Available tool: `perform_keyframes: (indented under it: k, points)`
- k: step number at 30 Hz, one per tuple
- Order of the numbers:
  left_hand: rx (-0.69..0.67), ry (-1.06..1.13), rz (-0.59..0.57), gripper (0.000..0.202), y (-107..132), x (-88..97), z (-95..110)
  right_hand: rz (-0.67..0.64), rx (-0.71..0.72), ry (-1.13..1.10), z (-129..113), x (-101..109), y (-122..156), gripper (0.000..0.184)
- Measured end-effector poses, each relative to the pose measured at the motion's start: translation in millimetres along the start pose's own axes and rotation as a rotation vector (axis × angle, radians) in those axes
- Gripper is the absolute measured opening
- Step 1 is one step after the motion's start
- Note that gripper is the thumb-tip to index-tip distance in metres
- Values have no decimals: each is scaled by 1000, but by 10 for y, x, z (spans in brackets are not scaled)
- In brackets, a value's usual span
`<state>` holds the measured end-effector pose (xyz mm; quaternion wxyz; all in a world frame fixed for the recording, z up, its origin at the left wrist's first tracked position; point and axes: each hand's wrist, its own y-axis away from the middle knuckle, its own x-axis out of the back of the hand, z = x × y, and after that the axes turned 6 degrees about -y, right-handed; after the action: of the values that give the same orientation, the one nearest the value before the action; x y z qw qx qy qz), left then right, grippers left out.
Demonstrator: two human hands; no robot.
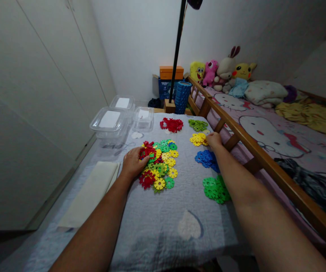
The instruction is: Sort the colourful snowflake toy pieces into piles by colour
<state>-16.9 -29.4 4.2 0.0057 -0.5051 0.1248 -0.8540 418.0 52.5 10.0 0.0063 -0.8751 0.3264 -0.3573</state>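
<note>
A mixed heap of red, yellow, green and blue snowflake discs (161, 164) lies on a grey quilted cloth (165, 223). My left hand (133, 162) rests at the heap's left edge, fingers curled on red discs. My right hand (214, 139) reaches to a small yellow pile (198, 139), fingers closed at its right edge; what they hold is hidden. Sorted piles lie around: red (172, 124), light green (198, 124), blue (206, 158) and dark green (215, 189).
Clear plastic lidded boxes (110, 122) stand at the cloth's back left. A cream folded cloth (91, 192) lies left. A wooden bed rail (253, 147) runs along the right, with plush toys (225, 70) on the bed. A black pole (176, 53) stands behind.
</note>
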Motion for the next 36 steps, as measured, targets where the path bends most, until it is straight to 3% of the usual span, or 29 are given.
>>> perform_keyframes:
  k: [3,6,8,12,14,18,28,32,36]
  points:
    - [0,5,-8,47,-3,3,1,67,-38,94,-205,46,104,12]
    - [7,-6,-18,47,-7,10,10,36,123,142,-528,16,298,21]
    - [10,-18,-23,46,-8,14,16,-93,238,164,-749,-63,477,21]
    - [2,-29,-12,46,-7,14,18,-549,358,249,-1061,-296,862,15]
    - [-1,-33,-7,46,-7,11,14,-606,356,319,-1133,-398,1007,23]
    - [0,-28,-13,46,-10,8,9,-588,309,399,-1164,-510,1131,32]
    - [10,-35,-22,46,-10,25,27,-486,164,186,-1097,-498,1136,9]
    - [-2,-21,-19,48,-13,9,4,-501,72,-19,-1061,-311,1077,7]
    - [2,-26,-8,48,-17,-15,-9,-549,42,-217,-998,84,1037,20]
